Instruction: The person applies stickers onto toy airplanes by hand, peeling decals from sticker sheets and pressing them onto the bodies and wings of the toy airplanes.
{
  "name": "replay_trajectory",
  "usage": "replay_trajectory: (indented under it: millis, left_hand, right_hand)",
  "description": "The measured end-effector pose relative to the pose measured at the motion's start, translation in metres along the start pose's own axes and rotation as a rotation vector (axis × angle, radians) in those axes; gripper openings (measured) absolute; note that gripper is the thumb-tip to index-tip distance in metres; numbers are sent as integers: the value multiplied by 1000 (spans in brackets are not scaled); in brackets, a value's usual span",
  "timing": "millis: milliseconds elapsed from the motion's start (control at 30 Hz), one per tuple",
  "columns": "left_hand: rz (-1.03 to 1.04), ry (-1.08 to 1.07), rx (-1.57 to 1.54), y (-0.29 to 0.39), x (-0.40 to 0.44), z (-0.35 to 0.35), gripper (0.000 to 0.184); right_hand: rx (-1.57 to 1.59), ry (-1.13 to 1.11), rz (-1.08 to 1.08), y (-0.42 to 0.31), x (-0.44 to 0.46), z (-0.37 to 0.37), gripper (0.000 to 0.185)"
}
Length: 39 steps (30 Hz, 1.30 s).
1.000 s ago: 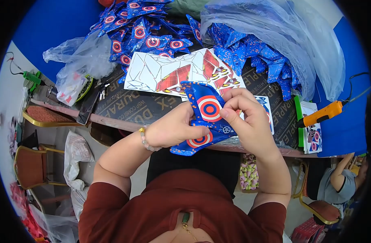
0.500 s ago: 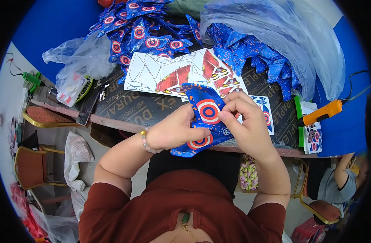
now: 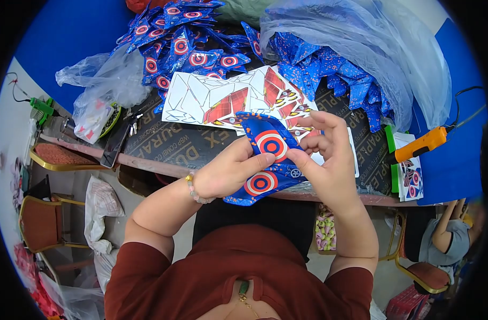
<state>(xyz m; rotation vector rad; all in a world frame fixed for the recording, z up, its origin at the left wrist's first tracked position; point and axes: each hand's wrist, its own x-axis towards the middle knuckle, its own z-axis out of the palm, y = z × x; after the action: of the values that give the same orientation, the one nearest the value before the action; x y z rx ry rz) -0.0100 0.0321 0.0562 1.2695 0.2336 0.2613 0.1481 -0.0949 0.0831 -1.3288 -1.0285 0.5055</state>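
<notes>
A blue, wing-shaped piece with orange specks (image 3: 248, 196) is held over the table's front edge. Two red, white and blue target stickers (image 3: 260, 183) show on it, one on each arm. My left hand (image 3: 228, 169) grips the piece from the left, thumb on top beside the upper target, other fingers hidden beneath. My right hand (image 3: 329, 160) has its thumb tip on the piece at the upper target's right edge, while its other fingers are raised and apart. Behind the hands lie white sticker sheets (image 3: 193, 98) with red shapes and black outlines.
Stickered blue pieces (image 3: 181, 45) pile up at the back left. Speckled blue pieces (image 3: 329, 64) spill from a clear plastic bag (image 3: 361, 32) at the back right. An orange-handled tool (image 3: 422, 146) rests on a green holder (image 3: 390, 160) at right. A phone (image 3: 114, 144) lies left.
My right hand's fingers have opened and lifted away, leaving the thumb on the target. My left thumb has moved up toward the upper target, uncovering more of the lower one.
</notes>
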Motion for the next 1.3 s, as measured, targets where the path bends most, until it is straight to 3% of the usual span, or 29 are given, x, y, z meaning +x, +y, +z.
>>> replay_trajectory:
  millis: [67, 100, 133, 267, 400, 467, 667, 767, 867, 1000, 1167, 1300]
  left_hand:
    - [-31, 14, -39, 1, 0, 1, 27]
    - [-33, 12, -38, -2, 1, 1, 27]
    - [17, 40, -12, -7, 2, -1, 28]
    - [260, 215, -46, 1, 7, -3, 41]
    - [262, 194, 199, -5, 5, -10, 20]
    - [243, 121, 378, -5, 3, -8, 21]
    - [213, 114, 280, -9, 0, -7, 22]
    - [191, 135, 253, -16, 0, -6, 22]
    - [229, 194, 127, -18, 0, -1, 21]
    - [247, 204, 196, -18, -1, -3, 21]
    - [219, 252, 118, -30, 0, -8, 20]
    - [-34, 132, 176, -31, 10, -22, 16]
  right_hand:
    - [8, -4, 4, 1, 1, -7, 25]
    - [-73, -159, 81, 4, 3, -13, 26]
    - [-155, -314, 156, 7, 4, -18, 28]
    - [-249, -420, 206, 12, 8, -26, 23]
    - [-155, -442, 258, 21, 12, -25, 22]
    - [-143, -433, 249, 17, 17, -21, 24]
    - [-111, -452, 268, 18, 17, -15, 25]
    - [-187, -452, 285, 16, 16, -14, 32]
    - [-436, -559, 155, 12, 11, -16, 42]
    - [-396, -611, 223, 15, 4, -20, 43]
    - [-160, -742, 374, 34, 7, -55, 30]
    - [24, -759, 474, 52, 0, -86, 25]
